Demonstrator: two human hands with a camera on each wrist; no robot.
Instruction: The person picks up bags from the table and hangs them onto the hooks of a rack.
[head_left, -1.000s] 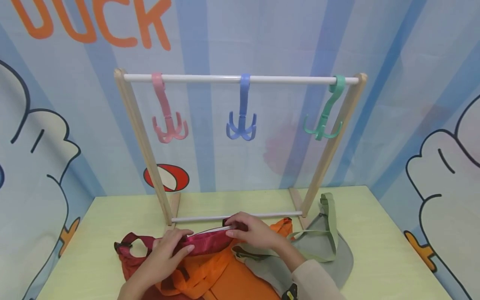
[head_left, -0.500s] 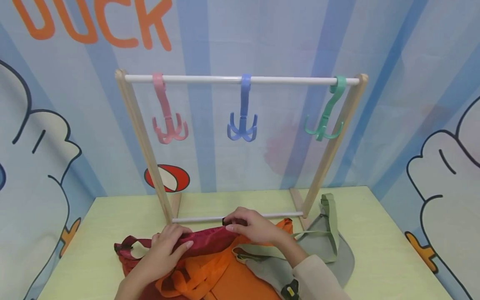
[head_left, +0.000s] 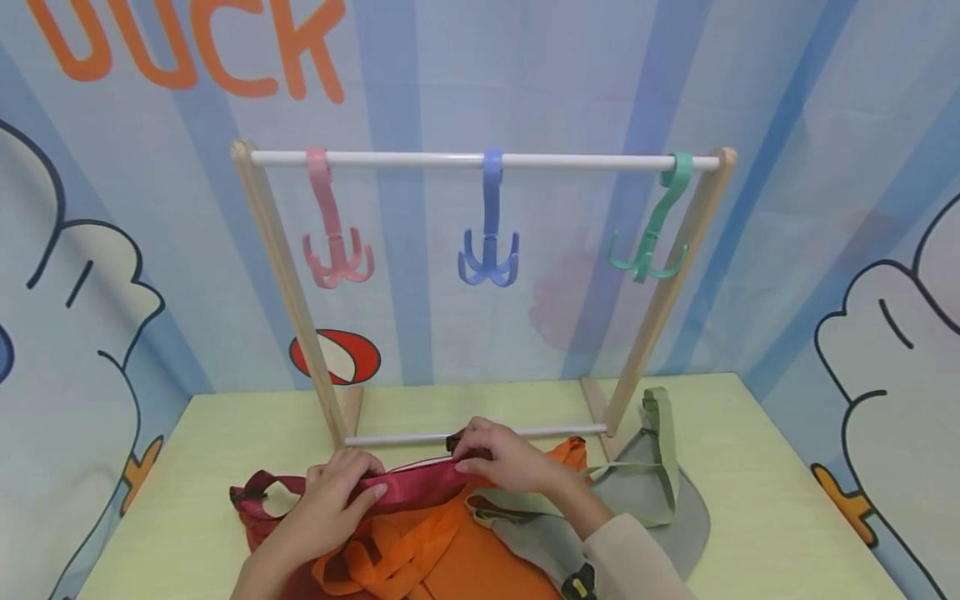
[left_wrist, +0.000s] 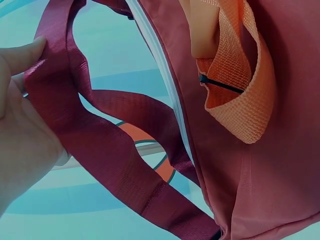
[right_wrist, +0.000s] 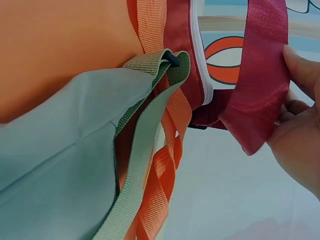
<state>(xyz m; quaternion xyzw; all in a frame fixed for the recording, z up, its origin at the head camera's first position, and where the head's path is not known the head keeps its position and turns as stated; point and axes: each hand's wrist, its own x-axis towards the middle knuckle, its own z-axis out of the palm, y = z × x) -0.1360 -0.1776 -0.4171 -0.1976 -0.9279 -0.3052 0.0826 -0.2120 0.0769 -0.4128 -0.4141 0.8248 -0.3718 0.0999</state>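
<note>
In the head view, a wide dark red strap [head_left: 420, 490] runs between the two hands. My left hand [head_left: 330, 500] pinches its left part, thumb in front and fingers behind. My right hand [head_left: 510, 457] pinches the right end. The strap belongs to a dark red cloth piece [left_wrist: 295, 165] with a white edge [left_wrist: 167, 75], seen in the left wrist view. An orange cloth piece [head_left: 480, 554] with looped orange straps [right_wrist: 160, 190] overlaps it. Beside my right forearm lies a grey cloth piece [head_left: 637, 492] with green straps [right_wrist: 135, 170]; my sleeve covers part of it.
Behind the cloth pile stands a wooden rack [head_left: 285, 283] with a white top bar [head_left: 570, 162]. From it hang a pink hook [head_left: 337, 250], a blue hook [head_left: 489, 250] and a green hook [head_left: 648, 242]. All stand on a pale yellow table [head_left: 150, 500] before a printed backdrop.
The strap's upper edge rises to hide the white edge at half a second ago, then dips so that edge shows again. Both hands keep their hold and shift only slightly.
</note>
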